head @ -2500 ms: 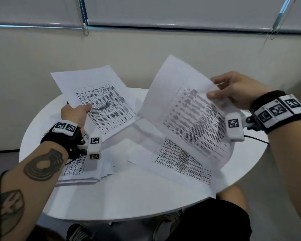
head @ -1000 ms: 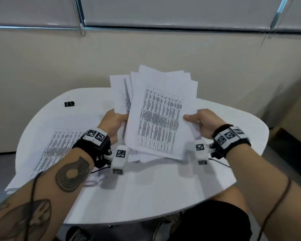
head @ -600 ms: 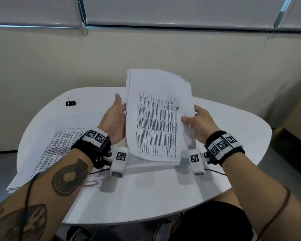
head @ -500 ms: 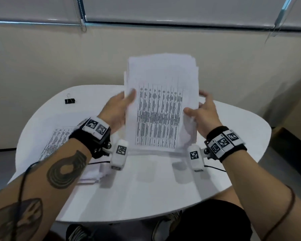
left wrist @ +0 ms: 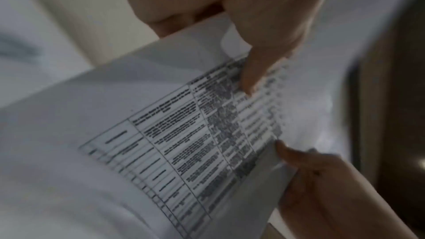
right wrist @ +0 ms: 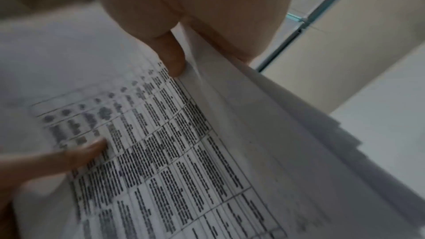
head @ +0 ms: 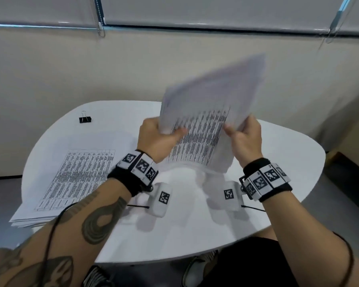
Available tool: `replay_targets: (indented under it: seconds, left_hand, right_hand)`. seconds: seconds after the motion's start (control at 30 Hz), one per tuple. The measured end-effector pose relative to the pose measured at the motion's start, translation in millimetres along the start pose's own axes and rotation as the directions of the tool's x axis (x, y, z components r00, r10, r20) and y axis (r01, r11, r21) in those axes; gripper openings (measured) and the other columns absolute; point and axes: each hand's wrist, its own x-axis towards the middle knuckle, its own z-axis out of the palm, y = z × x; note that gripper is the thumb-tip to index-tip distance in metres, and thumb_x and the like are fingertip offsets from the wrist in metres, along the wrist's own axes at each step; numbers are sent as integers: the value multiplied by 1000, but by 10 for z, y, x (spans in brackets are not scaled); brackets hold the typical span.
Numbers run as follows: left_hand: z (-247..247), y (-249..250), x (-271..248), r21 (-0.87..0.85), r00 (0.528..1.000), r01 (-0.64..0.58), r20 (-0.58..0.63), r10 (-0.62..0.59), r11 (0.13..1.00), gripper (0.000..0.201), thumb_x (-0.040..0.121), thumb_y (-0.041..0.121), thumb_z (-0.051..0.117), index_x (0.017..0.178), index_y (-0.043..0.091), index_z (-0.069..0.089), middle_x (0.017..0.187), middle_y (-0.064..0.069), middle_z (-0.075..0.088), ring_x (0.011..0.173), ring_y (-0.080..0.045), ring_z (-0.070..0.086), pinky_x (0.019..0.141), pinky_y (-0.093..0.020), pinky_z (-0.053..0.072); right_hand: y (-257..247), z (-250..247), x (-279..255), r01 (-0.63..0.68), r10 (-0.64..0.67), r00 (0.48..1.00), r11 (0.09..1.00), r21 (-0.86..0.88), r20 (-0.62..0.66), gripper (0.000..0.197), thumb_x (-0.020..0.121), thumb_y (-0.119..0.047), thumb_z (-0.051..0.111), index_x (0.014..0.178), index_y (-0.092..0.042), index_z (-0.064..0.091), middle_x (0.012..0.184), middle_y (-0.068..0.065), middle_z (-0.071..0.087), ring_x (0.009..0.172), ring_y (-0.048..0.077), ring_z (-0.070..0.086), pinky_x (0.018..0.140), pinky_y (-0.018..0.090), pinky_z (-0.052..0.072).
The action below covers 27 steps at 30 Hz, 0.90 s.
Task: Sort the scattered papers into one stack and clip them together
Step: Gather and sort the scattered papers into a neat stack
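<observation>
Both hands hold one sheaf of papers [head: 207, 121] tilted above the white surface [head: 191, 228], its top blurred. The left hand [head: 153, 137] has a closed grip on its left edge, thumb on the printed face; the right hand [head: 245, 137] pinches the right edge likewise. Another stack [head: 71, 183] lies flat at left, a binder clip [head: 85, 119] beyond it

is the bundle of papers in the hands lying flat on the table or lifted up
Lifted and tilted: both the left hand and right hand grip the bundle by its sides; only its lower edge is near the table.
</observation>
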Motion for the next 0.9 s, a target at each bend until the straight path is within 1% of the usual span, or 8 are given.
replay_targets:
  seconds: [0.13, 0.27, 0.4, 0.5, 0.57, 0.63, 0.77, 0.9]
  left_hand:
    - [31, 215, 94, -38, 983, -90, -163, 83, 995, 20, 76, 32, 89, 77, 22, 72, 73, 8, 74, 67, -9, 73, 61, -27, 60]
    - [49, -28, -47, -130, 996, -61, -68, 52, 990, 25, 76, 29, 91, 93, 22, 74, 85, 6, 78, 78, -7, 75, 69, -23, 60]
    - [88, -192, -101, -136, 991, 15, -133, -33, 991, 14, 84, 27, 85, 87, 25, 72, 79, 15, 73, 68, 10, 68, 66, -12, 51]
    - [77, -122, -85, -165, 988, -18, -154, -8, 986, 15, 83, 26, 86, 88, 27, 72, 80, 15, 74, 71, 8, 70, 65, -10, 52]
    - [67, -132, -72, -228, 990, -17, -143, -16, 974, 20, 80, 25, 88, 91, 27, 72, 84, 13, 77, 79, 1, 73, 71, -14, 56]
    - [69, -180, -68, -232, 991, 40, -112, -67, 972, 21, 79, 28, 89, 91, 24, 72, 83, 13, 77, 79, 2, 73, 74, -14, 55]
    - [96, -201, -48, -77, 991, 95, -83, -101, 992, 21, 84, 35, 84, 79, 24, 67, 74, 13, 70, 63, 9, 65, 59, -5, 47]
    - [-167, -2, 140, 41, 988, 108, -114, -103, 993, 20, 86, 36, 82, 93, 20, 72, 86, 8, 73, 79, -6, 71, 61, -16, 53]
  right_hand:
    - [-222, 22, 4, 161, -161, 987, 987, 4, -22, 32, 98, -6, 66, 124, -11, 49, 113, -7, 65, 102, -4, 64, 98, 27, 51]
    - [-52, 72, -164, 21, -26, 998, 996, 90, 52, 51, 95, -23, 72, 134, -7, 44, 133, 6, 63, 124, 15, 62, 110, 43, 49]
    - [22, 91, -268, 26, -28, 999, 998, 59, 33, 30, 101, -5, 59, 127, -16, 51, 123, -2, 65, 112, 3, 63, 104, 27, 49]
    - [-43, 105, -247, 68, -68, 998, 996, 57, -7, 33, 101, -22, 59, 132, -14, 51, 132, 2, 62, 125, 11, 59, 115, 38, 44]
    - [-45, 104, -224, 44, -42, 998, 996, 75, -38, 42, 103, -24, 59, 140, -9, 48, 123, -7, 61, 116, -7, 57, 110, 26, 45]
    - [-1, 111, -240, 37, -35, 999, 997, 72, -31, 37, 104, -10, 57, 140, -14, 47, 119, -15, 59, 107, -18, 57, 101, 13, 43]
    - [96, 157, -276, -18, 18, 1000, 1000, -13, -2, 29, 100, -1, 57, 125, -16, 53, 114, -9, 66, 99, -11, 63, 94, 18, 49]
    - [-197, 335, -108, 11, 1, 998, 984, -176, 65, 27, 100, -11, 58, 125, -10, 52, 114, -5, 63, 101, 14, 62, 95, 33, 50]
